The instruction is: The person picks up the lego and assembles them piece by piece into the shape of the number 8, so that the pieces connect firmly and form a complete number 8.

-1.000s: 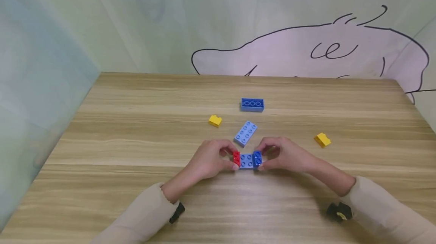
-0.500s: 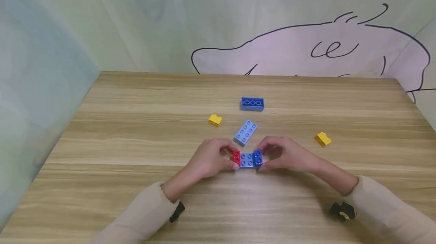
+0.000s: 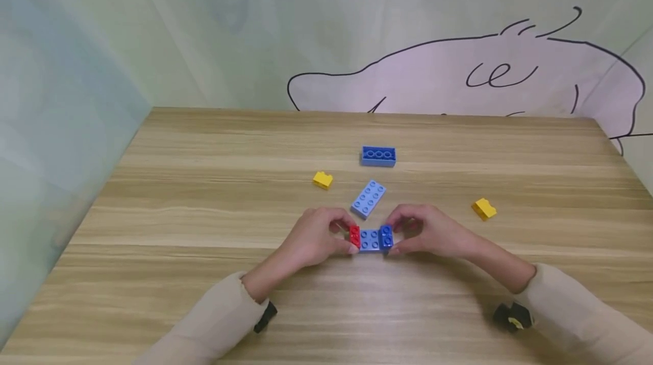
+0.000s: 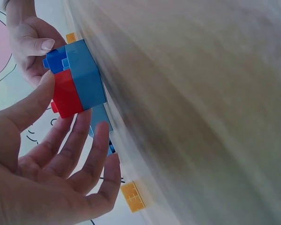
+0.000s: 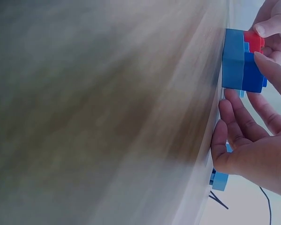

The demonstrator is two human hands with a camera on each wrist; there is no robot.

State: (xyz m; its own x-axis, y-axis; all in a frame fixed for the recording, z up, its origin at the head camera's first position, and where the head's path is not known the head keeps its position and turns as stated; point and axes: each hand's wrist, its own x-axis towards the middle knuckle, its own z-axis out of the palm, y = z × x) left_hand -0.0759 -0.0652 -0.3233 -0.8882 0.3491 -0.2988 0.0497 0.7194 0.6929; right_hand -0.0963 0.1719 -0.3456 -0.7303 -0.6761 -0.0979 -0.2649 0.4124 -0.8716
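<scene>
Barely anything has been shifted since 1 second ago: only the right wrist has been drawn slightly outward, and the bricks are left in place. Farthest left, a yellow brick [image 3: 322,180] is seen beyond the left hand [image 3: 318,236]; it could be knocked if that hand were lifted forward carelessly. By the left thumb and fingertips the red brick [image 3: 354,236] is pinched, seated on the left end of a light-blue base brick [image 3: 369,240] on the table [image 3: 168,212]. If that end were pressed harder than the other, the base could be tipped. Just beyond, a loose light-blue brick [image 3: 368,199] is laid slantwise, close enough to be nudged by straying fingers. Farther back, an upturned blue brick [image 3: 378,156] is rested hollow side up; nothing could be joined to its studs unless it were turned. On the base's right end, the dark-blue brick [image 3: 386,236] is pinched by the right hand [image 3: 433,232]; were both end bricks pulled outward, 1 might be popped off. Whether either is fully seated cannot be told. Another yellow brick [image 3: 483,208], farthest right, could be swept by the forearm.
</scene>
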